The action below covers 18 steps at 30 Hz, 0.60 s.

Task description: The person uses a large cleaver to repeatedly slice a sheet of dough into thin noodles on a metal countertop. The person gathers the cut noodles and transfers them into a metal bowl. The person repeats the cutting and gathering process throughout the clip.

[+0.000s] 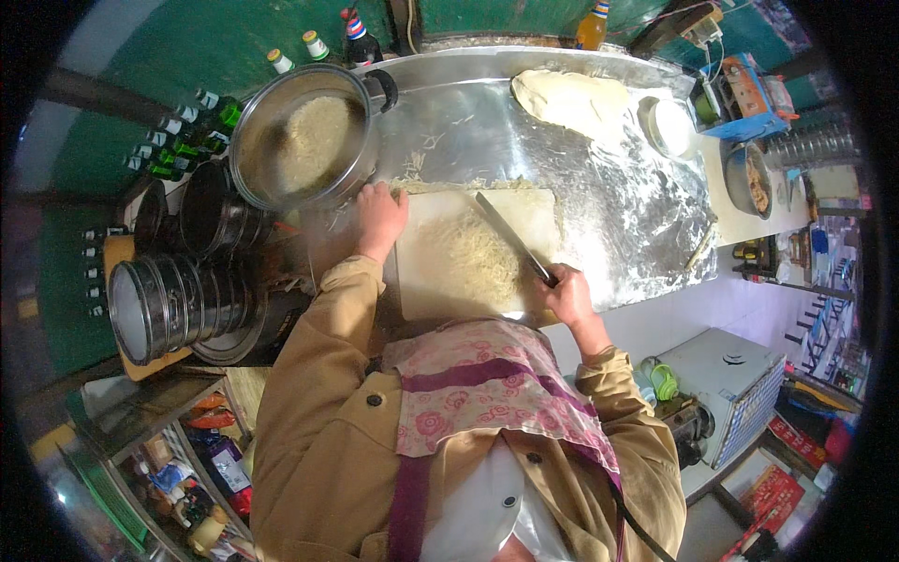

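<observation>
A white cutting board (421,281) lies on the metal worktop in front of me, with a spread of pale, finely shredded food (468,258) on it. My right hand (567,295) is closed round the dark handle of a kitchen knife (508,234). Its blade slants up and left across the right part of the board, over the shreds. At the board's far left corner, my left hand (381,220) is closed on the edge, fingers bent. Just beyond that hand stands a large steel pot (262,178) holding a pale heap of food (314,140).
A pale sheet of dough (571,98) lies on the floury worktop (618,206), far right. Beyond it are a white bowl (670,127) and a metal bowl (740,178). Stacked steamers (178,304) crowd the left side; green bottles (201,122) stand behind them.
</observation>
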Tool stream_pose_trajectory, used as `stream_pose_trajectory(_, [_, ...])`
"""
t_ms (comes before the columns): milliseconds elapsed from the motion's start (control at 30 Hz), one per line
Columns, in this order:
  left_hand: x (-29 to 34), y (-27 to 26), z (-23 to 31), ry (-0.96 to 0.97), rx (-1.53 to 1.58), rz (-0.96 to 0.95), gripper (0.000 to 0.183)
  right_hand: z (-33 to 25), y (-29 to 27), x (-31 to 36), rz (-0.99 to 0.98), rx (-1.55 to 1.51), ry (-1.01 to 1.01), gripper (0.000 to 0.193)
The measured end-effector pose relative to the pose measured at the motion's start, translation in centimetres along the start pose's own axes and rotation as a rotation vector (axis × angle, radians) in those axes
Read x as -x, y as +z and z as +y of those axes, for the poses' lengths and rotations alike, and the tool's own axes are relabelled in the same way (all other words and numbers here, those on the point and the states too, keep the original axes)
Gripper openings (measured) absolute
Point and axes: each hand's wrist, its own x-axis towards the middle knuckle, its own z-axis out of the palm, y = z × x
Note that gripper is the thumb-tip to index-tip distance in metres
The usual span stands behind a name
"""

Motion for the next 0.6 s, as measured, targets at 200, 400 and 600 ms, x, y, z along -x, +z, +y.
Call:
stream_pose_trajectory(200, [-3.4, 5.2, 3.8, 0.068, 0.041, -0.132, 0.041, 3.2, 0.3, -0.7, -0.068, -0.007, 0.047, 0.023])
stream_pose_trajectory(400, [-2.8, 4.2, 7.5, 0.122, 0.292, -0.147, 0.041, 2.5, -1.4, -2.2, -0.104, -0.133, 0.183, 0.023])
stream_pose_trajectory(600, [-6.5, 3.7, 4.7, 0.277, 0.291, 0.129, 0.055, 3.7, -2.7, -5.9, -0.078, -0.299, 0.212, 0.023])
